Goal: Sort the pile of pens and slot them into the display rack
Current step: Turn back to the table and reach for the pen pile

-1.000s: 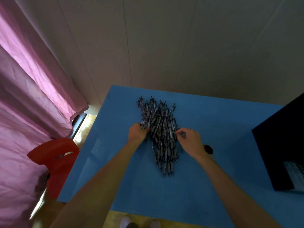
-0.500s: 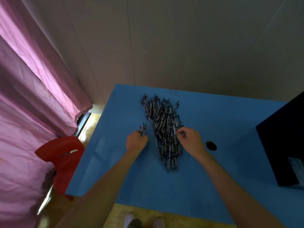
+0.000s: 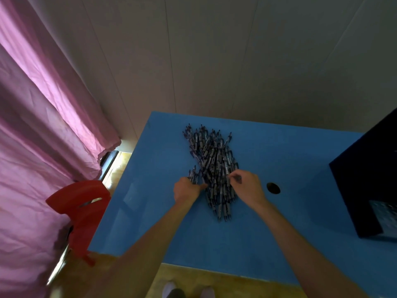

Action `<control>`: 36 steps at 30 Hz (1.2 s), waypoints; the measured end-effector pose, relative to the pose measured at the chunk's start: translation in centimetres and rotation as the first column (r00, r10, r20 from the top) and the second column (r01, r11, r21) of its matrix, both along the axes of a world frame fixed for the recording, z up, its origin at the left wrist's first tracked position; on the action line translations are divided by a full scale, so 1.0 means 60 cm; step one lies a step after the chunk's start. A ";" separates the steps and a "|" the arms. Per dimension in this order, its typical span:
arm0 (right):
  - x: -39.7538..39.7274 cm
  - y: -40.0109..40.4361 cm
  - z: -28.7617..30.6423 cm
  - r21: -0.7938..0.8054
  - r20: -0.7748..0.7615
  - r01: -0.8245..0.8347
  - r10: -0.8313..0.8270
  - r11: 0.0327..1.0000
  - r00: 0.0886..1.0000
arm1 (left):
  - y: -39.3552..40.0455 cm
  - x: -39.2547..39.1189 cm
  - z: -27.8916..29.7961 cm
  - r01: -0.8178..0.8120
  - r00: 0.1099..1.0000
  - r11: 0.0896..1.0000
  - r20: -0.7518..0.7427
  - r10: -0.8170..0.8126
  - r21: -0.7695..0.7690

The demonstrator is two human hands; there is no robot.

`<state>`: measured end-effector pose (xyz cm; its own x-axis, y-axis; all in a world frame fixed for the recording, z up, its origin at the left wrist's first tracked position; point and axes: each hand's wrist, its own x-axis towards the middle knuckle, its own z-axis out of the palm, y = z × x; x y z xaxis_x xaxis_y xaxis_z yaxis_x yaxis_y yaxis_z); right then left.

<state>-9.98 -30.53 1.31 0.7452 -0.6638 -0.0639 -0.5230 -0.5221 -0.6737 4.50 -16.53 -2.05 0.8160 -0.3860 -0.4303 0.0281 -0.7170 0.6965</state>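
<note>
Left hand (image 3: 186,189) gripping a few pens (image 3: 192,174) at the pile's (image 3: 211,162) nine o'clock, right hand (image 3: 247,186) seemingly pinching one pen at four o'clock

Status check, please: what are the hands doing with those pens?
Left hand grips a few pens. Right hand pinches one at the pile. Nothing in the way.
</note>
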 end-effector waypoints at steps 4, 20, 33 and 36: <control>-0.012 0.003 0.006 -0.010 0.005 -0.002 0.003 1.000 1.000 | -0.004 -0.008 0.010 0.000 0.999 1.000 0.046 -0.002 0.029; -0.023 0.013 0.013 0.001 0.022 0.022 -0.022 1.000 1.000 | 0.067 0.041 0.015 0.062 0.911 0.948 0.371 -0.181 0.312; 0.055 0.022 0.011 -0.088 0.173 0.003 0.012 0.996 0.985 | 0.013 0.065 0.016 -0.249 0.880 0.745 0.177 0.441 -0.619; 0.059 0.027 0.001 -0.111 0.186 -0.004 0.025 0.994 0.982 | 0.022 0.069 -0.027 -0.249 0.893 0.778 0.174 0.415 -0.577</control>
<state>-6.45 -28.92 1.36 0.7465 -0.6483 0.1499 -0.3853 -0.6048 -0.6970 8.64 -15.20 -3.68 0.9861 -0.1649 0.0216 -0.0577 -0.2173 0.9744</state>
